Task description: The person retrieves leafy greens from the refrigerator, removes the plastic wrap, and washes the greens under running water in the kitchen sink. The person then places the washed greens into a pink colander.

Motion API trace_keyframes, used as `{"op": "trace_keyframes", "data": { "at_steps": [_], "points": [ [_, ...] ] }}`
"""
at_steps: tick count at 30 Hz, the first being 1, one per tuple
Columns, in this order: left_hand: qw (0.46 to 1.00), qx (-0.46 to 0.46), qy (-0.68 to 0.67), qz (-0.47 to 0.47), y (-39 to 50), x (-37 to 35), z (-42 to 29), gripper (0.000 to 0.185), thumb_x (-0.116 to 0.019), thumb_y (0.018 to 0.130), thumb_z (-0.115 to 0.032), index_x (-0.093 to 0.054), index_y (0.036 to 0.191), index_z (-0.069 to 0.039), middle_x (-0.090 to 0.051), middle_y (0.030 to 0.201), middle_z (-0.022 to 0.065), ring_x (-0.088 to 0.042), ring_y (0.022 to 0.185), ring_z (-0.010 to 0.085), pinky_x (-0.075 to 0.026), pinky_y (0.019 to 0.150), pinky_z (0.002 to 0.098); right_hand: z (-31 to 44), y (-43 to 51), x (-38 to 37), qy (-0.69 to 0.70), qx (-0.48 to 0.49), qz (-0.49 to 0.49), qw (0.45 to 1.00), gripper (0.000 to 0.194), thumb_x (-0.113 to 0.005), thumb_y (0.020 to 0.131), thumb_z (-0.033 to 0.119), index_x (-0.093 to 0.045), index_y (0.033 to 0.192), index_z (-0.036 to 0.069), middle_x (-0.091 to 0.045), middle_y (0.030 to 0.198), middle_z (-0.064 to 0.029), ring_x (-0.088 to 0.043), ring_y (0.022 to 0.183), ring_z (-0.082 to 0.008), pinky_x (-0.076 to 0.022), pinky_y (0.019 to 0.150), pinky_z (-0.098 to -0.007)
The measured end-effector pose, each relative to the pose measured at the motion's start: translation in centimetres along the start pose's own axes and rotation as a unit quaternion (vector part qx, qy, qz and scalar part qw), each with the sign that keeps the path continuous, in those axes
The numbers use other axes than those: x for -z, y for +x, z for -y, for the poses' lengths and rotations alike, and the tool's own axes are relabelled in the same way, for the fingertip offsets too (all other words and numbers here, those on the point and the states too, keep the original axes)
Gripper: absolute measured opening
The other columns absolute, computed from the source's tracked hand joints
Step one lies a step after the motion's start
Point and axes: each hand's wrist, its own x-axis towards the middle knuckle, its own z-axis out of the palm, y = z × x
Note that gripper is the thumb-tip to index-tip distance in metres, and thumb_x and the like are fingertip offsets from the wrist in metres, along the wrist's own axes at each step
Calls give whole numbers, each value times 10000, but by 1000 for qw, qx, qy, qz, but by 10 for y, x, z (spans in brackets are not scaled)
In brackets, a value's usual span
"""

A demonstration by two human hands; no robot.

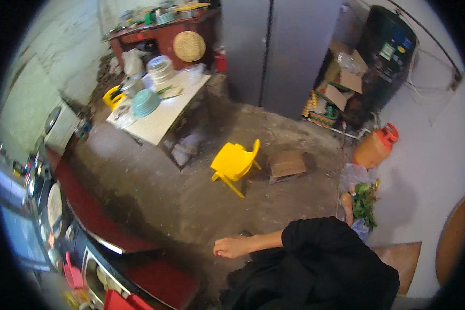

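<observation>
My right hand [229, 247] is in front of my body, with the forearm bare below a black sleeve [317, 240]. Its fingers look curled together and nothing shows in them. The hand hangs over the concrete floor [174, 217], touching nothing that I can see. My left hand is out of view. Ahead on the floor stands a small yellow plastic chair [232, 161], beside a flattish cardboard box [287, 164]. To the left runs a dark kitchen counter with red cabinet fronts [97, 217], one apparently ajar.
A table [155, 131] bears a turquoise basket [145, 102] and stacked containers. Behind it stands a grey refrigerator [294, 50]. Along the right wall are an orange gas cylinder [372, 149] and leafy greens [364, 205]. At lower left is a sink [91, 267] with dishes.
</observation>
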Motion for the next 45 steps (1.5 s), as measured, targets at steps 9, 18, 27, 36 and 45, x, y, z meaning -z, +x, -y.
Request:
{"op": "trace_keyframes", "data": {
  "at_steps": [9,18,27,36,45],
  "points": [
    [943,117,278,142,85,-74,20,434,-509,933,-422,-528,1127,-34,-599,1065,82,-590,855,229,-497,747,358,-38,-10,6,35,-35,-138,989,201,-466,899,176,-601,961,41,-587,979,-170,-568,936,-356,-449,805,-442],
    [916,-105,207,326,71,-269,-60,140,-619,865,-269,-561,903,-148,-552,746,29,-534,638,193,-449,567,336,-68,-69,40,-32,-138,-148,979,227,-452,932,197,-601,987,35,-591,959,-193,-570,956,-367,-461,821,-449],
    [911,69,378,152,184,-185,-69,280,-617,847,-292,-581,915,-23,-608,759,100,-582,642,226,-488,625,326,-62,15,76,-49,-73,-122,989,250,-429,941,233,-592,941,43,-608,943,-198,-572,953,-391,-462,797,-482],
    [896,65,419,133,235,-224,-143,385,-561,867,-380,-585,933,-1,-619,779,131,-602,657,254,-499,613,352,-90,92,129,54,-96,-154,982,342,-333,992,312,-544,1031,46,-581,1033,-208,-550,999,-388,-443,847,-471],
    [838,78,507,189,288,-372,-145,501,-504,887,-469,-589,951,21,-629,799,162,-621,672,283,-509,601,377,-112,126,189,70,-175,-253,949,447,-288,1012,382,-556,1049,27,-594,1019,-217,-553,960,-403,-431,815,-473]
  ]
}}
